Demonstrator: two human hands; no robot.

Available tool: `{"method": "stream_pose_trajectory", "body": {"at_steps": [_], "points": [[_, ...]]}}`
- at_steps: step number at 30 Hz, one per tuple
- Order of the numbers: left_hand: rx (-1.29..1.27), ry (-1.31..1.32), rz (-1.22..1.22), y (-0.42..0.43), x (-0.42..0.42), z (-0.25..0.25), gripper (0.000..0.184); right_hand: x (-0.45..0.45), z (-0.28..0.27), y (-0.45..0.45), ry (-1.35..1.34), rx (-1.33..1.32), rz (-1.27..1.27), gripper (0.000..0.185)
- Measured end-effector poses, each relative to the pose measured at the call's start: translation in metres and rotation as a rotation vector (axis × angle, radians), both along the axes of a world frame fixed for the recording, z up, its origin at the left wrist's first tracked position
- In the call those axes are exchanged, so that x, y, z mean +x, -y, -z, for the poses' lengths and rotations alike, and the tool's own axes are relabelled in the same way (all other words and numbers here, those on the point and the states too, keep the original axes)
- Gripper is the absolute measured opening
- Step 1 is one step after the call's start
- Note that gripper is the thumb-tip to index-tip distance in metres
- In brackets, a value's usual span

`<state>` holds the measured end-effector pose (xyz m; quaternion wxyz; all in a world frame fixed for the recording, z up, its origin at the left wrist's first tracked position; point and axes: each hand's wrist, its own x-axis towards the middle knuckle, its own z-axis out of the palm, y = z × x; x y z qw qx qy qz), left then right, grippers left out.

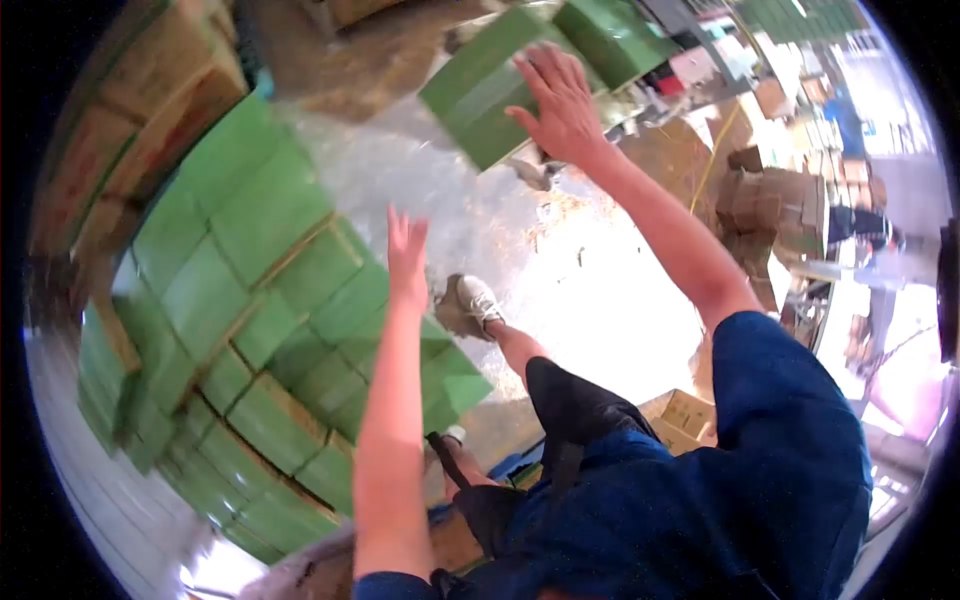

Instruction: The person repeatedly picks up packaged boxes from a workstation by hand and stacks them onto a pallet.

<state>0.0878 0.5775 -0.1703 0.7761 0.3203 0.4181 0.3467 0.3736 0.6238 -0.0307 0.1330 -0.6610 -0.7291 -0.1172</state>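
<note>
My right hand (pixel 562 108) is spread, its palm over the near side of a green cardboard box (pixel 490 98) with a strip of tape along its top. Whether the palm presses on the box or hovers just above it I cannot tell. My left hand (pixel 407 250) is in the air with its fingers stretched out and holds nothing. It is nearest to a large stack of green boxes (pixel 265 320) on the left. A second green box (pixel 612 42) lies beyond my right hand.
Brown cartons (pixel 165 125) are piled at the upper left. More brown cartons (pixel 775 215) stand at the right, near cluttered shelves. A small carton (pixel 685 418) sits by my leg. My shoe (pixel 478 300) is on the concrete floor (pixel 370 170), which glares with sunlight.
</note>
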Motion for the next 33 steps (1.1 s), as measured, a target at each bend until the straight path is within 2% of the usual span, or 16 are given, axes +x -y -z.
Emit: {"method": "stream_pose_trajectory", "body": {"at_steps": [3, 4, 7, 9, 11, 12, 13, 14, 16, 18, 22, 25, 28, 30, 31, 33], "points": [[-0.174, 0.301, 0.105, -0.107, 0.126, 0.028, 0.081, 0.048, 0.017, -0.016, 0.076, -0.048, -0.182, 0.058], [-0.245, 0.335, -0.005, -0.118, 0.15, 0.02, 0.075, 0.058, 0.008, -0.02, -0.033, -0.061, -0.15, 0.056], [-0.392, 0.335, -0.121, -0.114, 0.157, -0.003, 0.064, 0.085, 0.009, -0.006, -0.193, -0.003, -0.168, 0.051], [-0.293, 0.446, -0.044, -0.122, 0.145, -0.015, 0.059, 0.098, -0.008, 0.016, -0.477, 0.171, 0.091, 0.051], [-0.336, 0.47, -0.102, -0.113, 0.144, -0.03, 0.051, 0.155, -0.012, 0.041, -0.491, 0.3, 0.564, 0.047], [-0.38, 0.447, -0.158, -0.103, 0.143, -0.031, 0.049, 0.178, 0.01, 0.035, -1.134, 0.312, 0.699, 0.037], [-0.431, 0.413, -0.232, -0.087, 0.138, -0.03, 0.047, 0.212, 0.034, 0.03, -1.719, 0.212, 1.059, 0.037], [-0.588, 0.504, -0.246, -0.073, 0.132, -0.009, 0.045, 0.22, 0.032, 0.022, -1.78, 0.193, 0.754, 0.057], [-0.649, 0.58, -0.326, -0.043, 0.127, -0.012, 0.043, 0.235, 0.019, -0.011, -1.948, 0.052, 1.035, 0.056], [-0.586, 0.446, -0.396, -0.021, 0.121, -0.022, 0.044, 0.258, 0.008, -0.026, -2.253, -0.161, 1.087, 0.055], [-0.575, 0.351, -0.476, 0.02, 0.086, -0.026, 0.038, 0.215, 0.001, -0.037, -2.08, -0.067, 1.176, 0.047], [-0.601, 0.257, -0.631, 0.057, 0.042, -0.043, 0.035, 0.356, 0.097, -0.026, -1.803, -0.339, 0.5, 0.05], [-0.636, 0.338, -0.563, 0.116, -0.008, -0.014, 0.037, 0.216, 0.025, -0.025, -1.401, -0.509, 0.594, 0.048], [-0.62, 0.264, -0.602, 0.139, -0.039, -0.002, 0.044, 0.205, 0.041, -0.065, -1.938, -0.098, 1.153, 0.055], [-0.61, 0.273, -0.64, 0.15, -0.06, 0.005, 0.044, 0.18, 0.026, -0.072, -1.853, -0.257, 1.099, 0.054], [-0.708, 0.426, -0.626, 0.196, -0.093, 0.012, 0.049, 0.23, 0.07, -0.094, -1.96, -0.518, 0.907, 0.042]]}}
